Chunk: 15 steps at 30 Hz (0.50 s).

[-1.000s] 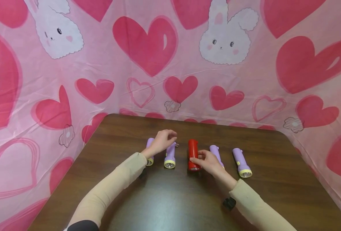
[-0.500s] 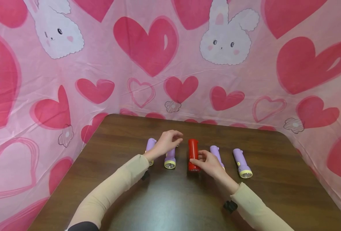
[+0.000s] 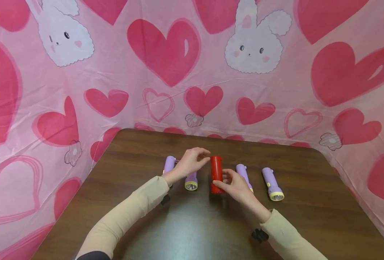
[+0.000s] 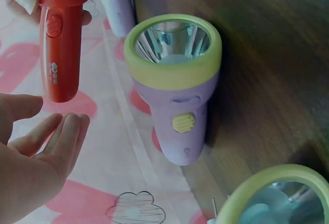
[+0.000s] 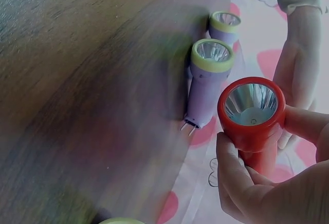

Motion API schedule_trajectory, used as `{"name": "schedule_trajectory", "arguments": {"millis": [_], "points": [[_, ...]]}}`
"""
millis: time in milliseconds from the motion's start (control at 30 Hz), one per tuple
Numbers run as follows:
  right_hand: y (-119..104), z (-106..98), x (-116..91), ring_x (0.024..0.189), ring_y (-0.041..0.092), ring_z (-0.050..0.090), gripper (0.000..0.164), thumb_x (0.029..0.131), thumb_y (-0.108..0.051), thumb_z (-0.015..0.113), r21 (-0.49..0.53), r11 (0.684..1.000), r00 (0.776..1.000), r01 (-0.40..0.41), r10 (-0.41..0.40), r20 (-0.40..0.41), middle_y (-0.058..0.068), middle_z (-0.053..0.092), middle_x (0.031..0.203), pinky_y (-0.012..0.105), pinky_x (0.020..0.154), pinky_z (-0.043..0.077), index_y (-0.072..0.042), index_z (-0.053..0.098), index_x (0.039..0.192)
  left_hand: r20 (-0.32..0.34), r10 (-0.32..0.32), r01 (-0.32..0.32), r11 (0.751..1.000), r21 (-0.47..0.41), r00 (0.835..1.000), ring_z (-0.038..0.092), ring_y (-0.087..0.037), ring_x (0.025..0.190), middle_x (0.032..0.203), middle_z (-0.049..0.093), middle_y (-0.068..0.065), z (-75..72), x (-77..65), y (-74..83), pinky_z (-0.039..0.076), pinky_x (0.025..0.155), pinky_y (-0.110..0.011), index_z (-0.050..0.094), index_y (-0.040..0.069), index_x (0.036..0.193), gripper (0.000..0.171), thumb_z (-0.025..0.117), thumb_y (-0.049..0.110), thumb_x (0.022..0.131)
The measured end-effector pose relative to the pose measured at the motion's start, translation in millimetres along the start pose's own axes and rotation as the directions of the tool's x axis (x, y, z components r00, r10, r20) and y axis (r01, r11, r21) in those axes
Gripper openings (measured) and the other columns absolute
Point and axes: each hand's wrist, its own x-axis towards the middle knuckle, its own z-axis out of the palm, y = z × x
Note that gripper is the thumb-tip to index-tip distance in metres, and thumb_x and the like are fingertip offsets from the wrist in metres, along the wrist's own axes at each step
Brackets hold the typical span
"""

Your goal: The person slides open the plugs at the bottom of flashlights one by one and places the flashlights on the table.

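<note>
The right hand (image 3: pixel 238 185) pinches the red flashlight (image 3: pixel 216 168) near its lamp end, with the thumb on one side and the other fingers opposite. So the red flashlight is between these fingertips, and its narrow end reaches past them toward the patterned pink cloth (image 3: pixel 208 57). I cannot tell whether it touches the table (image 3: pixel 192 224).

The left hand (image 3: pixel 188 162) holds nothing. Its thumb stands apart from the slightly bent fingers, and the fingertips are just beside the narrow end of the red flashlight, seemingly not touching it.

Below the left fingers lies the inner left purple flashlight (image 3: pixel 191 183), partly hidden by the hand. The outer left purple flashlight (image 3: pixel 169 164) is farther from these fingertips, partly behind the wrist. Just beside the right fingers is the inner right purple flashlight (image 3: pixel 242 170), partly covered; the outer right purple flashlight (image 3: pixel 271 182) lies well apart from them.
</note>
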Motion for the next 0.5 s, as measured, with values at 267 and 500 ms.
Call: {"name": "schedule_trajectory", "arguments": {"millis": [267, 500], "points": [[-0.4, -0.2, -2.4, 0.097, 0.028, 0.069, 0.051, 0.086, -0.023, 0.076, 0.002, 1.000, 1.000, 0.023, -0.022, -0.015, 0.022, 0.070, 0.116, 0.037, 0.079, 0.061, 0.004, 0.058, 0.126, 0.009, 0.000, 0.000, 1.000, -0.009, 1.000, 0.071, -0.022, 0.099, 0.114, 0.073, -0.012, -0.7, -3.2, 8.7, 0.059, 0.089, -0.034, 0.069, 0.003, 0.118, 0.029, 0.069, 0.017, 0.092], [-0.5, -0.6, -6.5, 0.095, 0.025, 0.068, 0.052, 0.085, -0.024, 0.077, 0.008, 0.999, 0.999, 0.039, -0.038, -0.017, 0.020, 0.070, 0.116, 0.033, 0.075, 0.061, 0.001, 0.058, 0.127, -0.005, 0.017, -0.018, 0.999, -0.027, 1.000, 0.072, -0.020, 0.096, 0.111, 0.073, -0.010, 1.2, -4.9, 12.5, 0.060, 0.086, -0.031, 0.069, 0.005, 0.117, 0.029, 0.070, 0.018, 0.092]]}}
